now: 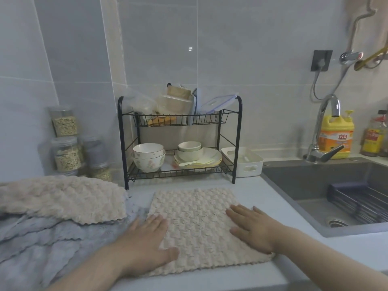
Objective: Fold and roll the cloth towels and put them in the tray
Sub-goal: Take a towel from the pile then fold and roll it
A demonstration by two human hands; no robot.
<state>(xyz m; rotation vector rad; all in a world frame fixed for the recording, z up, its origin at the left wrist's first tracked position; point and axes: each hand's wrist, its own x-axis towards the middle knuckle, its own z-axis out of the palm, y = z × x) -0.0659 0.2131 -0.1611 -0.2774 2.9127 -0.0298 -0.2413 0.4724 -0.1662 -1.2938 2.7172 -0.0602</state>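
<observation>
Now | left hand (147, 242) and right hand (252, 227) flat, fingers (237, 211) straight, pressing beige towel (197, 225) spread on desk (252, 185) | tray (255, 164) waits by sink (304, 181) | risk: smooth desk, towel could skid or fold crooked, loosening the roll.

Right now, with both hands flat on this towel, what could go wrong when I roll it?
The towel lies close to the counter edge, so rolling may drag it off. The sink opens right of it; a loose roll could tumble in. The tray sits beside the rack; reaching there might knock bowls.
</observation>
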